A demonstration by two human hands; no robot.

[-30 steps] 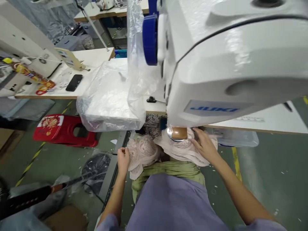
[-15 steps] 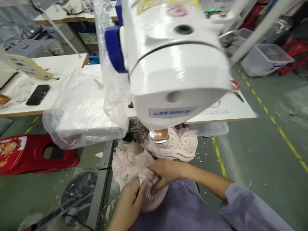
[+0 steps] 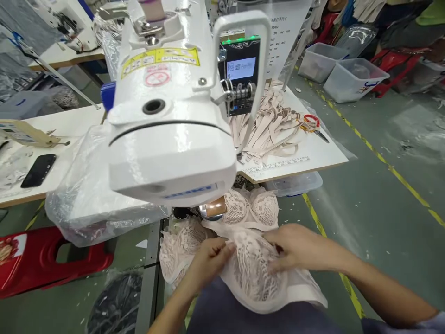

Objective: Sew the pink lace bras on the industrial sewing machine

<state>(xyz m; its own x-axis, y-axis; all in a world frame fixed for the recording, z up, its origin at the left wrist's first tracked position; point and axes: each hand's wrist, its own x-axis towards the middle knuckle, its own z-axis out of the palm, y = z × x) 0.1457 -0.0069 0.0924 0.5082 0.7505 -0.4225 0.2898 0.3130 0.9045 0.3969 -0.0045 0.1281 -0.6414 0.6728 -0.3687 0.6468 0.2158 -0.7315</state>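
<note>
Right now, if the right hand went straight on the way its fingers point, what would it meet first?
The pale beige lace bra cup it is touching; beyond that, seemingly, the left hand, though depth is unclear and it might pass above or below.

On my left I see a black smartphone (image 3: 38, 170) on a white table (image 3: 76, 119), and a red plastic stool (image 3: 34, 273) on the green floor (image 3: 392, 260). To my right, two translucent plastic bins (image 3: 344, 88) stand side by side beyond yellow-striped tape (image 3: 392, 172).
</note>
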